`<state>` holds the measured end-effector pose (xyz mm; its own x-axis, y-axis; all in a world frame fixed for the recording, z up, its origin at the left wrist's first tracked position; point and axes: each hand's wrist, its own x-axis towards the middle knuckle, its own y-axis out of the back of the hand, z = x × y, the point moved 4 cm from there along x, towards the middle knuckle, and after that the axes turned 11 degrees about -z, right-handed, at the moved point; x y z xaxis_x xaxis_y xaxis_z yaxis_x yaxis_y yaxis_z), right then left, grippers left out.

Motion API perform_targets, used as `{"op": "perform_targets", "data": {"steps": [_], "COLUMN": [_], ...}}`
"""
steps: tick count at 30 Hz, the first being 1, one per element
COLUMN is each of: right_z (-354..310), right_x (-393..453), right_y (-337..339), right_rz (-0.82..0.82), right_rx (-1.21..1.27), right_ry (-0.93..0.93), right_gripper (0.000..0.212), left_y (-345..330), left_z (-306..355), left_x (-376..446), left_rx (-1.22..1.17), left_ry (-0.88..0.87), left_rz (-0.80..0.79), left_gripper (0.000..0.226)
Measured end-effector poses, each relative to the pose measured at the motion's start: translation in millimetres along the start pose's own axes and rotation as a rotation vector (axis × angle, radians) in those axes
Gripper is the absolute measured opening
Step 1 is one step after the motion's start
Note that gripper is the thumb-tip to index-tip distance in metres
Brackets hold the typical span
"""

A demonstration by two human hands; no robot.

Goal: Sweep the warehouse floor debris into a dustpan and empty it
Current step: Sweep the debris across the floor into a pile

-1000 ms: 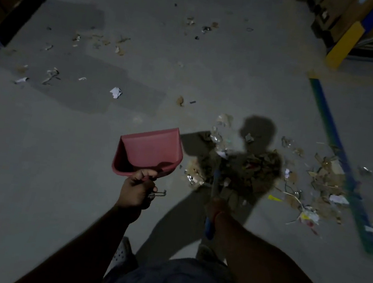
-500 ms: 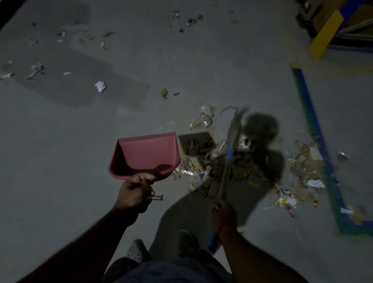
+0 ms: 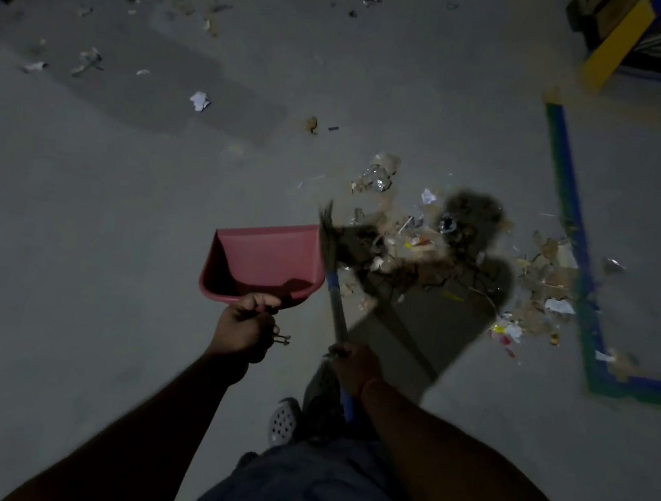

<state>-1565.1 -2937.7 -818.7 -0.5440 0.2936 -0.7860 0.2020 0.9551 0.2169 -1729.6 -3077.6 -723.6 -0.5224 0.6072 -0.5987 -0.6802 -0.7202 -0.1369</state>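
The dustpan (image 3: pixel 266 260) is held low over the floor (image 3: pixel 64 255), its open mouth turned toward the debris (image 3: pixel 405 252); its red inside looks bare, so nothing appears to have been collected yet. It is gripped at the handle by the left hand (image 3: pixel 244 325), fingers curled round it. Just right of the pan's mouth the broom (image 3: pixel 332 267) is seen, bristles blurred at the pile's near edge; its shaft is clasped by the right hand (image 3: pixel 355 366). The main heap lies between the pan and the blue-green tape (image 3: pixel 575 250), partly gathered but loose — more litter sits against the tape; well apart, scraps (image 3: pixel 200 101) are strewn across the far floor. The sweeping-in is judged barely begun; emptying is still to come.
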Motion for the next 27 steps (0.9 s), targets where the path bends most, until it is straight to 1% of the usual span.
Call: {"op": "perform_targets", "data": {"steps": [2,4,6,7,9,11,15,19,22,24,27], "right_z": [7,14,20,22,23,24,41,63,75,81,102], "right_x": [-3,-3,-2,-1,1,5,16,26,24,13,-5], "right_y": [0,7,15,21,39,62,128,209,259,277,288], "right_rz": [-0.013,0.001,0.013,0.003,-0.008,-0.006,0.07,0.16,0.242,0.273,0.304], "right_rx": [0.007,0.047,0.11,0.112,0.093,0.157,0.371,0.345,0.302,0.274,0.225], "right_ry": [-0.042,-0.08,-0.118,-0.127,-0.107,-0.093,-0.177,-0.183,-0.18,-0.149,-0.087], "right_gripper": [0.025,0.014,0.011,0.012,0.026,0.031,0.025,0.029,0.032,0.03,0.031], "left_y": [0,1,3,3,-3,-18,-70,-145,-198,-224,-246], "left_z": [-11,-14,-11,-9,-5,1,7,7,8,7,6], "left_x": [-11,-19,-21,-21,-20,-17,0,18,28,31,34], "left_rx": [-0.008,-0.014,-0.015,-0.014,-0.019,-0.029,-0.075,-0.118,-0.104,-0.091,-0.081], "left_ry": [0.007,-0.006,-0.016,-0.02,-0.033,-0.047,-0.078,-0.096,-0.079,-0.074,-0.066], "left_rz": [0.015,0.036,0.067,0.084,0.11,0.136,0.142,0.138,0.115,0.115,0.138], "left_gripper": [0.025,0.025,0.026,0.026,0.027,0.026,0.026,0.025,0.024,0.024,0.027]}}
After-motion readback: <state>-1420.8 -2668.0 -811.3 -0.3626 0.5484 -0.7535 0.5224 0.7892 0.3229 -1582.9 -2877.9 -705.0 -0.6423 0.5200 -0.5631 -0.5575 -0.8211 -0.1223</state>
